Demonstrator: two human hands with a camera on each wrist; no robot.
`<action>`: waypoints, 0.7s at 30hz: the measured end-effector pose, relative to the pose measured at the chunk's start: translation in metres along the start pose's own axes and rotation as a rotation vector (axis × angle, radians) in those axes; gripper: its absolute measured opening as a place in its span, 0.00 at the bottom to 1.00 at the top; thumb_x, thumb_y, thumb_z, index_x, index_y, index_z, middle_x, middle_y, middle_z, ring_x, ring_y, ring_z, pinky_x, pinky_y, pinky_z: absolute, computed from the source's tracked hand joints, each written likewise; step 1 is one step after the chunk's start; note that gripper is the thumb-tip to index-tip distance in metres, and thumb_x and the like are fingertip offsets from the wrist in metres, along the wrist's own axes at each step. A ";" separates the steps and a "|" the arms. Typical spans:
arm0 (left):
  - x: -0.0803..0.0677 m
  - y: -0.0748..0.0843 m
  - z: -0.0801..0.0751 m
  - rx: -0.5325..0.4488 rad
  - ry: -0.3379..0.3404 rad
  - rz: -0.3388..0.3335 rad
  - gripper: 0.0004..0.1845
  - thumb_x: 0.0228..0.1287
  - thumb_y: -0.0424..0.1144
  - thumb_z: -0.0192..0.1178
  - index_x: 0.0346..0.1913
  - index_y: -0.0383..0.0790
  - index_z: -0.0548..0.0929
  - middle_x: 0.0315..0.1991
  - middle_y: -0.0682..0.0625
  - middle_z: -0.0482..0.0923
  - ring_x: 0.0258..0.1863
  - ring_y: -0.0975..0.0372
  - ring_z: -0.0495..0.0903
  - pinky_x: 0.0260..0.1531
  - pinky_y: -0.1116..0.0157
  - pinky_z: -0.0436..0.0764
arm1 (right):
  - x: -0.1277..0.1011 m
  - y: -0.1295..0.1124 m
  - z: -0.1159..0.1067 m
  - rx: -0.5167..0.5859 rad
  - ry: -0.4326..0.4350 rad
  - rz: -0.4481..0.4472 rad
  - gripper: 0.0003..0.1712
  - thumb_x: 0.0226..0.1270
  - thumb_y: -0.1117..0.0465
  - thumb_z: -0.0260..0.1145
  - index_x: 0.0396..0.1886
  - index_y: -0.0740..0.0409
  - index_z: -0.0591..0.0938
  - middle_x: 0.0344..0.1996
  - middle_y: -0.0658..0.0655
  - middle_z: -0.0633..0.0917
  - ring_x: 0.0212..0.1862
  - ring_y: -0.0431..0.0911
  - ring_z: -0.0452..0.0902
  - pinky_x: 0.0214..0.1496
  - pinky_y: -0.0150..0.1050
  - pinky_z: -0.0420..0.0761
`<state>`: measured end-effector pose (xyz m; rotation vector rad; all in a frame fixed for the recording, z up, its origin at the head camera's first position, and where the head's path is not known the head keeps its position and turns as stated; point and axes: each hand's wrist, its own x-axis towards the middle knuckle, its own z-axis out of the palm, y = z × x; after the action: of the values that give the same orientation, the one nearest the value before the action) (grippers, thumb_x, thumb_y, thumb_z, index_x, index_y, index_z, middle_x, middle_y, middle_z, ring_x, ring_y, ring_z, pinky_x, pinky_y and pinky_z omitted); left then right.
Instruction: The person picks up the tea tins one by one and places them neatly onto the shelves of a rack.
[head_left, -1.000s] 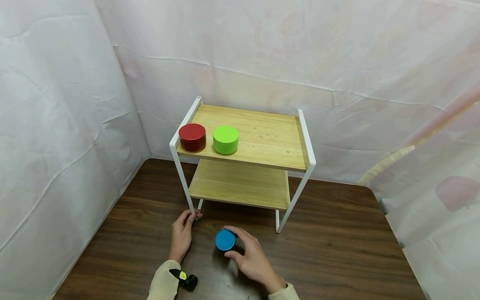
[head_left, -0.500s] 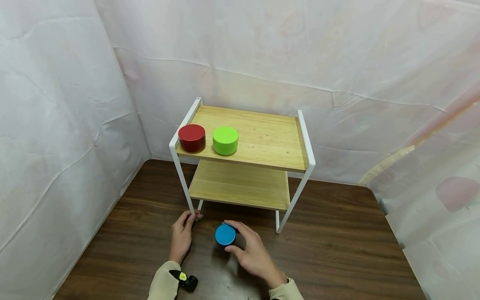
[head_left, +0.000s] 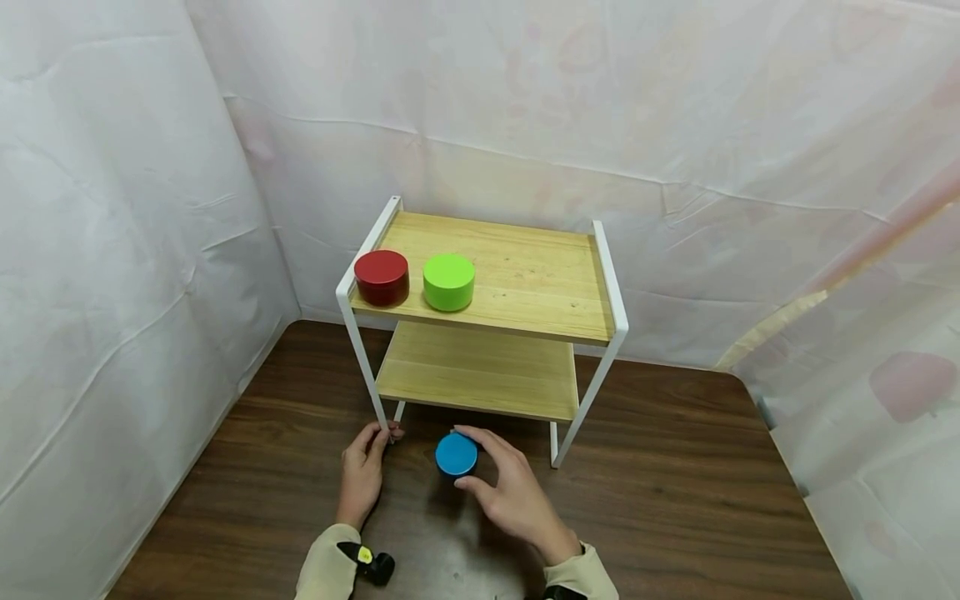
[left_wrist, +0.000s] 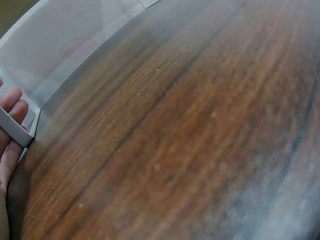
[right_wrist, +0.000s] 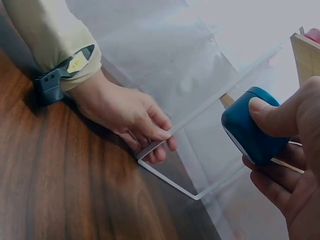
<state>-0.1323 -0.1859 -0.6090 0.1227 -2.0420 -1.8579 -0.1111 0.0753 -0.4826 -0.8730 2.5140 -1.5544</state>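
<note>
My right hand [head_left: 513, 492] grips a short blue cylinder [head_left: 456, 455] between thumb and fingers, held above the table in front of the shelf. In the right wrist view the blue cylinder [right_wrist: 257, 125] is tilted, with the thumb on its side. My left hand [head_left: 363, 471] holds the foot of the front left leg of a white-framed, two-tier wooden shelf [head_left: 540, 287]. Fingers wrap that white leg [right_wrist: 185, 122] close to the table. On the top board stand a red cylinder [head_left: 382, 278] at the left corner and a green cylinder [head_left: 448, 282] beside it.
The shelf's lower board [head_left: 480, 367] lies under the top one. A dark brown wooden table [head_left: 675, 475] carries the shelf. Pale curtains [head_left: 525, 100] hang behind and on both sides. A black strap device [head_left: 367, 562] sits on the left wrist.
My right hand has moved forward and slightly right with the blue cylinder, raising it closer to the shelf. The left hand stays on the leg, and the red and green cylinders keep their places.
</note>
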 end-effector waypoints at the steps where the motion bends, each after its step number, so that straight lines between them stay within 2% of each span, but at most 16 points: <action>1: 0.000 0.000 0.000 -0.002 0.000 0.000 0.15 0.84 0.38 0.52 0.53 0.31 0.86 0.46 0.39 0.89 0.49 0.62 0.88 0.52 0.73 0.83 | 0.001 -0.001 -0.001 0.005 0.001 0.006 0.42 0.67 0.64 0.77 0.76 0.33 0.73 0.72 0.46 0.79 0.74 0.51 0.75 0.72 0.61 0.76; 13: -0.001 0.000 0.001 -0.015 -0.003 -0.007 0.16 0.84 0.38 0.53 0.53 0.28 0.85 0.46 0.37 0.89 0.48 0.68 0.87 0.52 0.72 0.84 | 0.007 -0.015 -0.013 -0.027 0.017 0.011 0.41 0.67 0.63 0.77 0.75 0.31 0.73 0.72 0.45 0.78 0.75 0.50 0.74 0.73 0.60 0.76; 21: -0.001 0.000 0.000 -0.006 -0.004 0.004 0.16 0.84 0.39 0.53 0.53 0.29 0.85 0.46 0.38 0.89 0.48 0.66 0.87 0.52 0.73 0.83 | 0.015 -0.024 -0.025 -0.072 0.044 -0.021 0.38 0.67 0.61 0.77 0.76 0.42 0.75 0.71 0.46 0.80 0.74 0.50 0.75 0.72 0.59 0.77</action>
<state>-0.1316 -0.1860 -0.6094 0.1131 -2.0371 -1.8631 -0.1213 0.0802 -0.4465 -0.8869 2.6142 -1.5143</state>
